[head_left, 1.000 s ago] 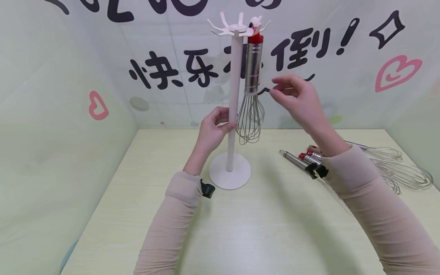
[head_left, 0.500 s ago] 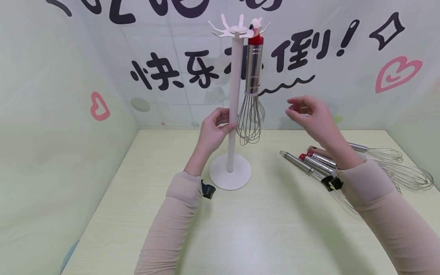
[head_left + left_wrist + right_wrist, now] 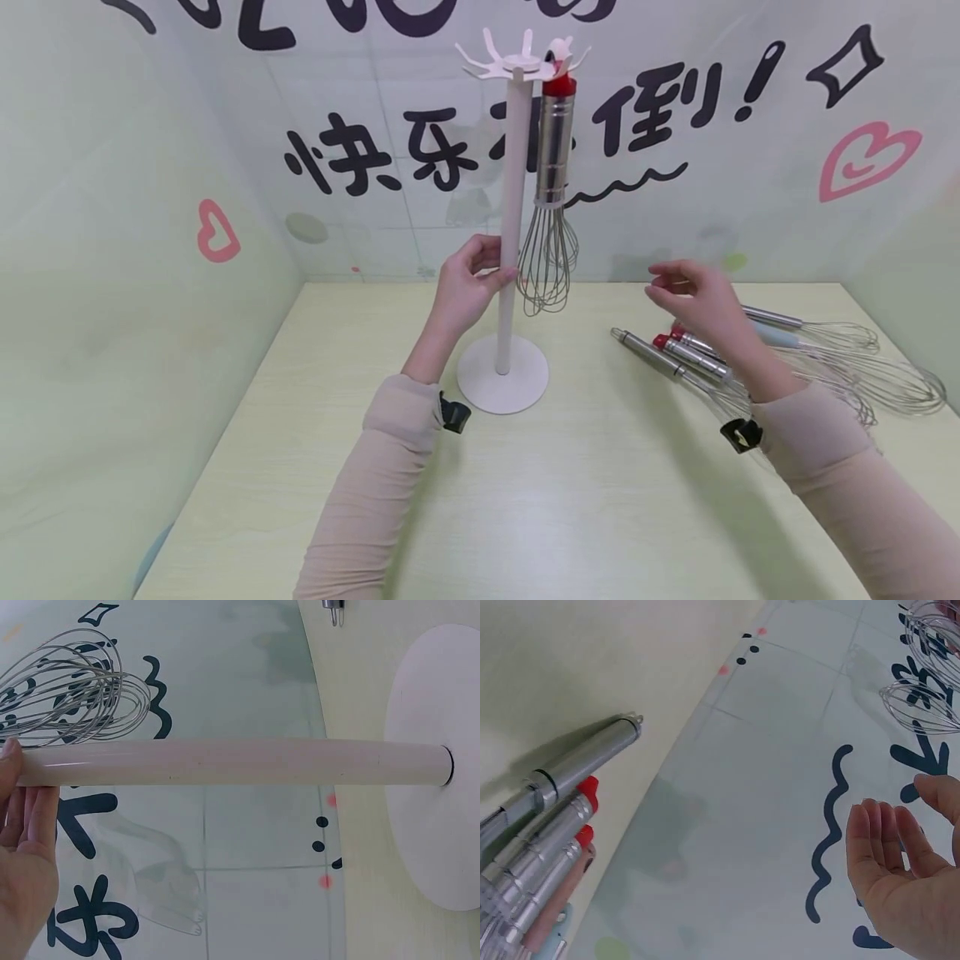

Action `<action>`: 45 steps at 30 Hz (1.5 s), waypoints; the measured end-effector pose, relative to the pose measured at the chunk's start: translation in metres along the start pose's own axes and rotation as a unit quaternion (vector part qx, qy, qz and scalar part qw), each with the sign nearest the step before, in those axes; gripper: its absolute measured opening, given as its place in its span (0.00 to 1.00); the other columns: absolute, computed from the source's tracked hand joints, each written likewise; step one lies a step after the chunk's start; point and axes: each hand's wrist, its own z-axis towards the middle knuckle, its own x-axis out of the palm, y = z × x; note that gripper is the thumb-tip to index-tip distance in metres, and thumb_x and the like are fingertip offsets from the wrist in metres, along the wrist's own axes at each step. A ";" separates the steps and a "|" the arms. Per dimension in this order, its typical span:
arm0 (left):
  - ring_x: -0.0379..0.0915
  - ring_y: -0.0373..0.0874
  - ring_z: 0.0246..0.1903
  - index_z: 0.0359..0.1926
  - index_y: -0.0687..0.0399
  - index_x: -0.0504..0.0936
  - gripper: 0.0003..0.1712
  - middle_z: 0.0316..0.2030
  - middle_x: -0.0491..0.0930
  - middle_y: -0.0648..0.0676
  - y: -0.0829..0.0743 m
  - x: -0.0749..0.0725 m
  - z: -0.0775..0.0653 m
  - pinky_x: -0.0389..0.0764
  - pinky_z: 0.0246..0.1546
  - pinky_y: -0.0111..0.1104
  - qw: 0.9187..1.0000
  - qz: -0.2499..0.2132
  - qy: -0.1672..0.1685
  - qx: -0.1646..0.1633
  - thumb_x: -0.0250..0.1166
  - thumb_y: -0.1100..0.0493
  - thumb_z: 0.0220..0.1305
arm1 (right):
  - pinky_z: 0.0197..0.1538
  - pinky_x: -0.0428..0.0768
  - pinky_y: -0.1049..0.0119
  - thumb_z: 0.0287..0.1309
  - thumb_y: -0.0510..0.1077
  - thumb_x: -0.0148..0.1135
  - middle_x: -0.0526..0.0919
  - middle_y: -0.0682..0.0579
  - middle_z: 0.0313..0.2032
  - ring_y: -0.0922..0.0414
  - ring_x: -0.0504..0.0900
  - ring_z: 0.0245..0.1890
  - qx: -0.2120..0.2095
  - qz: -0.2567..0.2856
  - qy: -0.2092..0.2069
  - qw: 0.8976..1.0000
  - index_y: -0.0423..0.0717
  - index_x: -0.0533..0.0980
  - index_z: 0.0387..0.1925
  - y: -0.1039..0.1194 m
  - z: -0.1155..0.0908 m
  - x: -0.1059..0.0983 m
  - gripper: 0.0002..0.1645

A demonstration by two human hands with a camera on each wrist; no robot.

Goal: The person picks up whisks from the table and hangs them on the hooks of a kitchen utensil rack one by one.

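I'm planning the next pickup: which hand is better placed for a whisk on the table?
Probably the right hand: it is empty and near the whisks on the table, while the left hand grips the stand.

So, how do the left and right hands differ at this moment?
The left hand grips the white stand; the right hand holds nothing. The left hand is beside the hanging whisks, the right hand near the lying whisks on the table. Both reach out of beige sleeves.

Gap btwn stand base (image 3: 502, 392) & lying whisks (image 3: 697, 362), hanging whisks (image 3: 553, 167) in way nr pole (image 3: 512, 204).
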 end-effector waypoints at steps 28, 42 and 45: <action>0.77 0.55 0.52 0.54 0.68 0.73 0.21 0.49 0.79 0.68 0.000 0.000 -0.001 0.83 0.55 0.33 1.000 0.003 0.004 0.002 0.63 0.71 0.59 | 0.68 0.55 0.52 0.60 0.38 0.58 0.77 0.31 0.51 0.85 0.66 0.29 0.084 0.007 -0.008 0.996 0.30 0.70 0.57 -0.082 -0.012 0.034 0.25; 0.77 0.54 0.52 0.54 0.66 0.73 0.21 0.49 0.79 0.66 0.000 0.000 -0.001 0.83 0.54 0.35 1.000 0.006 0.005 -0.001 0.64 0.70 0.60 | 0.37 0.80 0.80 0.55 0.32 0.61 0.78 0.26 0.49 0.34 0.78 0.50 0.061 -0.033 0.006 0.998 0.24 0.71 0.53 -0.104 -0.012 0.039 0.24; 0.77 0.54 0.52 0.54 0.66 0.73 0.20 0.49 0.79 0.66 0.001 -0.001 -0.001 0.84 0.54 0.35 1.000 0.006 0.005 0.000 0.64 0.70 0.59 | 0.46 0.86 0.63 0.54 0.32 0.62 0.78 0.26 0.49 0.34 0.78 0.50 0.059 -0.042 0.009 0.997 0.24 0.71 0.53 -0.107 -0.011 0.040 0.24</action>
